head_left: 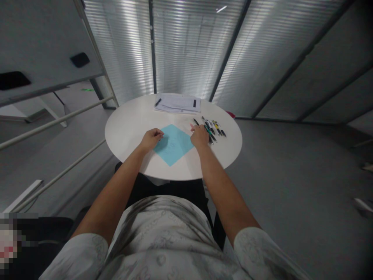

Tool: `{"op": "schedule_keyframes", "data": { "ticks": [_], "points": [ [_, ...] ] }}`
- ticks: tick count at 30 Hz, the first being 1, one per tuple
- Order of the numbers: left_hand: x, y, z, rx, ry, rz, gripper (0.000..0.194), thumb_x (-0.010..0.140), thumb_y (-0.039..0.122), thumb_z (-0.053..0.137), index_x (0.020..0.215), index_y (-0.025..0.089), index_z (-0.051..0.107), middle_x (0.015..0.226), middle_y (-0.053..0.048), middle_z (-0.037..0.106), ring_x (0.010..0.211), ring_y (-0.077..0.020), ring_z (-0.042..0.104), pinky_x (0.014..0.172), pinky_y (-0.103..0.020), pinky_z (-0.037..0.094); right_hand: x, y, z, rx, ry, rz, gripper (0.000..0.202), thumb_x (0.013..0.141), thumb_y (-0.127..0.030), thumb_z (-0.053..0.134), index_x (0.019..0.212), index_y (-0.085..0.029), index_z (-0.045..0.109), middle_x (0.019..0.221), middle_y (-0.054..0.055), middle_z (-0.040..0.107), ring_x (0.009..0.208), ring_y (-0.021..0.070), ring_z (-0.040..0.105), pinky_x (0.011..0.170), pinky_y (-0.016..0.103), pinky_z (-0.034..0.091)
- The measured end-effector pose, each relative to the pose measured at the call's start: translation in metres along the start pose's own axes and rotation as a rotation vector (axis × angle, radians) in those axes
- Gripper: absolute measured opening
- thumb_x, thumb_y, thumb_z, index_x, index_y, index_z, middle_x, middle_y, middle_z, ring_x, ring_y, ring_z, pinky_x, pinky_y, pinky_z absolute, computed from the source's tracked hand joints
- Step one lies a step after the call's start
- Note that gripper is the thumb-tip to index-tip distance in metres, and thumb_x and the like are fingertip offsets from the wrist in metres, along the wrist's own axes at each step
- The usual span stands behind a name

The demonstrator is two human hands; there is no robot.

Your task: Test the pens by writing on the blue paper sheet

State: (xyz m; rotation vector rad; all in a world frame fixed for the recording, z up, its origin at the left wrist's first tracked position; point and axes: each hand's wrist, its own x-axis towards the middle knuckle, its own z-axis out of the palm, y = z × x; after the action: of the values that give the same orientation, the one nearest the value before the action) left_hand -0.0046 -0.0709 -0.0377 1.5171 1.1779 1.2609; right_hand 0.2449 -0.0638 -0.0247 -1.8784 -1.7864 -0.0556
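A light-blue square sheet of paper (171, 146) lies on the table, turned so that one corner points towards me; faint creases or marks show on it. My left hand (151, 139) is over the sheet's left side, fingers loosely bent and apart, with nothing visible in them. At the right corner of the sheet is my right hand (200, 136), its fingers partly curled and a fingertip sticking out to the left; I see nothing held in it. Several pens (215, 127) lie just beyond and right of that hand, which hides part of them. Whether either hand touches the paper is unclear.
The round white table (125, 124) carries a stack of papers (177, 103) at its far edge, with a dark pen (157, 102) on it. Behind stands a glass partition with blinds (183, 46). A wheeled board's frame (58, 120) is on the left.
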Motion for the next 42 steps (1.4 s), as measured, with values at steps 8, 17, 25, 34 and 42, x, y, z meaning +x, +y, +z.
{"op": "schedule_keyframes", "data": {
  "ticks": [8,17,25,34,42],
  "points": [
    [-0.001,0.003,0.000,0.027,0.001,-0.022,0.011,0.067,0.018,0.063,0.077,0.016,0.067,0.065,0.000,0.062,0.059,-0.0112,0.051,0.058,-0.026,0.038,0.001,0.002,-0.007,-0.033,-0.018,0.085,0.035,0.093,-0.012,0.041,0.106,-0.015,0.073,0.119,0.019,0.059,0.109,0.0277,0.055,0.092,0.041,0.041],
    [0.000,0.001,0.000,0.047,-0.014,-0.008,0.012,0.069,0.021,0.061,0.079,0.016,0.065,0.067,0.000,0.062,0.060,-0.0108,0.052,0.059,-0.025,0.038,0.002,0.003,-0.010,-0.066,0.025,0.116,0.037,0.098,-0.022,0.038,0.106,-0.013,0.074,0.118,0.021,0.061,0.113,0.0307,0.052,0.095,0.046,0.039],
    [-0.001,0.000,0.000,0.208,0.011,0.088,0.016,0.074,0.024,0.056,0.084,0.016,0.066,0.071,-0.002,0.065,0.063,-0.0135,0.056,0.062,-0.028,0.045,0.002,-0.015,-0.005,0.122,0.016,-0.209,0.029,0.085,-0.013,0.048,0.105,-0.016,0.068,0.110,0.011,0.069,0.106,0.0241,0.058,0.098,0.038,0.041],
    [-0.017,0.012,0.005,0.976,-0.025,0.422,0.041,0.091,0.038,0.048,0.122,0.020,0.068,0.137,-0.014,0.059,0.128,-0.0323,0.051,0.108,-0.052,0.038,-0.019,-0.038,0.005,0.013,-0.312,-0.443,0.053,0.099,-0.048,0.041,0.146,-0.024,0.048,0.156,0.007,0.042,0.144,0.0265,0.036,0.118,0.047,0.025],
    [-0.007,-0.003,0.002,1.036,-0.201,0.312,0.046,0.090,0.033,0.045,0.129,0.020,0.066,0.140,-0.014,0.059,0.130,-0.0288,0.054,0.112,-0.050,0.039,-0.017,-0.035,0.013,-0.086,-0.425,-0.426,0.060,0.099,-0.059,0.034,0.150,-0.028,0.043,0.160,0.006,0.033,0.147,0.0281,0.031,0.119,0.049,0.024]
  ]
}}
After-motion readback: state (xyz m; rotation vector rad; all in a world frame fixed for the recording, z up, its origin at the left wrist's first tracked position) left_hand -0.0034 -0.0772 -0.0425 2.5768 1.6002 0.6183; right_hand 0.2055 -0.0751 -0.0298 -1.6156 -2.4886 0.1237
